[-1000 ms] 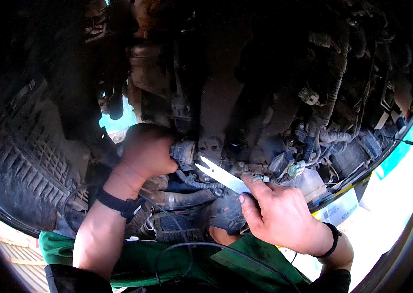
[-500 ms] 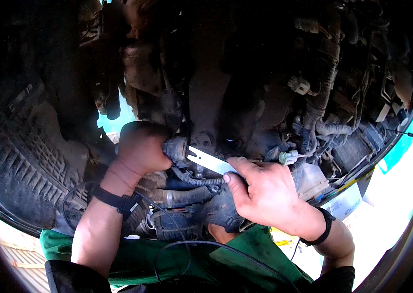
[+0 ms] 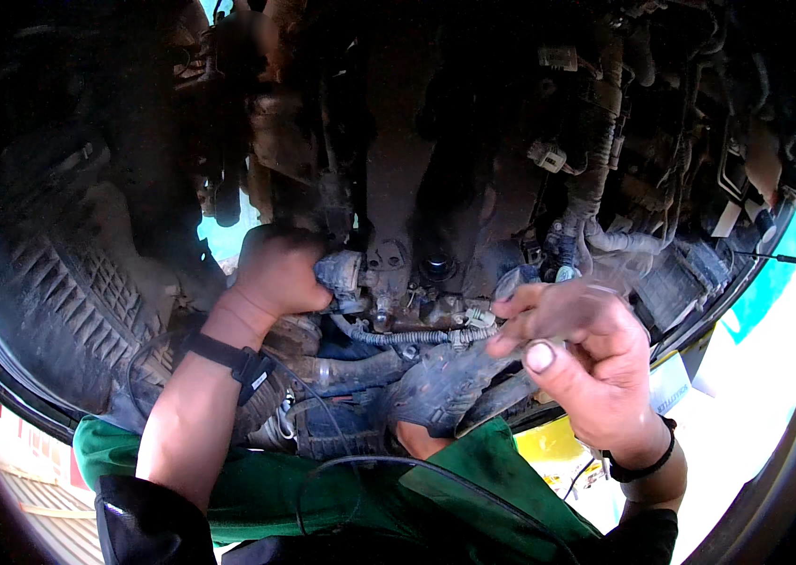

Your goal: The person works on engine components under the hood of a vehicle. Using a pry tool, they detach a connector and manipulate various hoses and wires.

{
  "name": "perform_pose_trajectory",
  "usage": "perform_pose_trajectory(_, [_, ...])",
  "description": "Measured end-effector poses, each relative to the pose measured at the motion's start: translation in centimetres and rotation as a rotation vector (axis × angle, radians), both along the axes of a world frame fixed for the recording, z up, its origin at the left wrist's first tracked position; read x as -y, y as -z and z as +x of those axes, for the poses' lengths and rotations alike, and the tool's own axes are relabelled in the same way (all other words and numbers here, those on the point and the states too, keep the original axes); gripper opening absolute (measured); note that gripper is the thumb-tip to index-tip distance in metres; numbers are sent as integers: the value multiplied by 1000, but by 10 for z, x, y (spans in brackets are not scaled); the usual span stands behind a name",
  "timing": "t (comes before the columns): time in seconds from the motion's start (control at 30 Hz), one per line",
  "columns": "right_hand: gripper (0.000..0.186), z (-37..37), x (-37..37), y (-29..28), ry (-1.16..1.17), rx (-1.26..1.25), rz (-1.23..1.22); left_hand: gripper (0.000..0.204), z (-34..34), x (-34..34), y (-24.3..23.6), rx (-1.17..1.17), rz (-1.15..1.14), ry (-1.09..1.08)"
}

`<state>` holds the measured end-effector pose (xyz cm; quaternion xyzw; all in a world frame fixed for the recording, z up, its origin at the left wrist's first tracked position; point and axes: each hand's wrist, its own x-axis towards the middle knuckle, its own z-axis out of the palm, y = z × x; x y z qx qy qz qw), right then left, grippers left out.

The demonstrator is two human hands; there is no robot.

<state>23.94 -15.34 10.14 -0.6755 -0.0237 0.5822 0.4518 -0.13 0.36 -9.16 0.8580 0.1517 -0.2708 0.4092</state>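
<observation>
My left hand [image 3: 277, 273] is closed and reaches in among engine parts, its fingers curled out of sight. The thumb side of it is against a grey, dusty round fitting [image 3: 340, 273]; what the fingers hold is hidden. To the right, my right hand [image 3: 596, 363] is lifted with the thumb and fingers bent and smeared by motion. I cannot make out whether anything is in it; the flat metal tool seen earlier does not show clearly. Between the hands runs a corrugated hose [image 3: 407, 337], below a metal housing [image 3: 387, 273].
A ribbed dark plastic part [image 3: 64, 311] fills the left side. Wiring looms [image 3: 596, 169] and a loose connector [image 3: 549, 155] hang at the right. A thin black cable [image 3: 417, 468] loops across green cloth [image 3: 266, 494] in front. A box [image 3: 669, 381] lies beyond my right wrist.
My right hand has drawn back to the right from the round fitting, and the flat metal tool no longer shows clearly. My left hand stays nearly where it was.
</observation>
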Motion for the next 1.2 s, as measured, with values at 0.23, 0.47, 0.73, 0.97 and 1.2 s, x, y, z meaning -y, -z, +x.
perform_pose_trajectory(0.23, [16,-31,-5,32,128,195,163,27,-2,1,5,104,34,-40])
perform_pose_trajectory(0.47, [20,-51,-6,48,-21,414,-47,28,-2,0,6,98,1,-24])
perform_pose_trajectory(0.73, [25,-48,2,24,61,230,-69,21,-3,2,8,196,41,-55])
perform_pose_trajectory(0.97, [26,-2,-10,-8,-409,90,-238,24,-3,2,8,211,32,-72])
perform_pose_trajectory(1.2, [34,-8,-53,-7,-1375,719,-313,24,-1,2,4,185,48,-76])
